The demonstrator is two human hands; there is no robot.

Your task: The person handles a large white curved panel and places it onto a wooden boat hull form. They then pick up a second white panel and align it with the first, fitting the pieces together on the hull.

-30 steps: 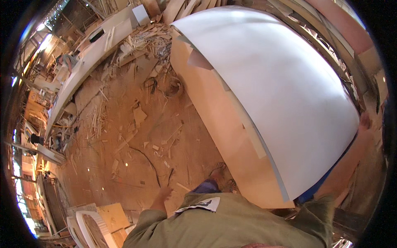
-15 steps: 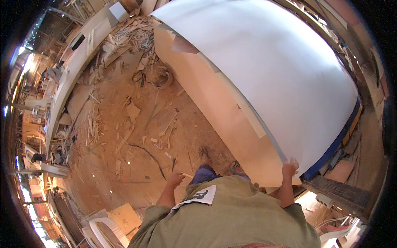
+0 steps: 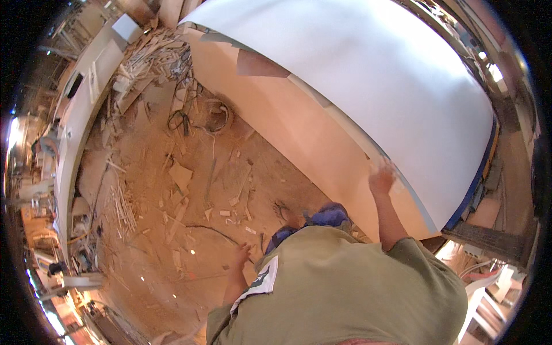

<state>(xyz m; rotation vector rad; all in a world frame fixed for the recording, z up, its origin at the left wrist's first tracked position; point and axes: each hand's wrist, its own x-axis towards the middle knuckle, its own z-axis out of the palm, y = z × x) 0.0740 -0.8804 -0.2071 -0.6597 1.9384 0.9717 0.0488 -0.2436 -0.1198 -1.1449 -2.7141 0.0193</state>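
Note:
A large glossy white sheet (image 3: pixel 402 86) lies on top of a stack of tan boards (image 3: pixel 287 121) to my right. My right hand (image 3: pixel 382 177) is at the sheet's near edge, blurred, with its fingers stretched toward the white surface. Whether they touch the sheet I cannot tell. Low at my left side hangs my left hand (image 3: pixel 242 253), its fingers curled. Anything inside that hand is hidden.
Wood offcuts (image 3: pixel 152 69) and thin strips (image 3: pixel 121 204) litter the dusty floor. A round hoop-like item (image 3: pixel 217 117) and a dark cable (image 3: pixel 210 229) lie there too. A long pale bench (image 3: pixel 77 135) runs along the left. Dark timber (image 3: pixel 483 244) lies at right.
My right hand has moved forward along the sheet's edge, away from its near corner. My body has shifted toward the stack. The thin pale piece beside my left hand no longer shows clearly.

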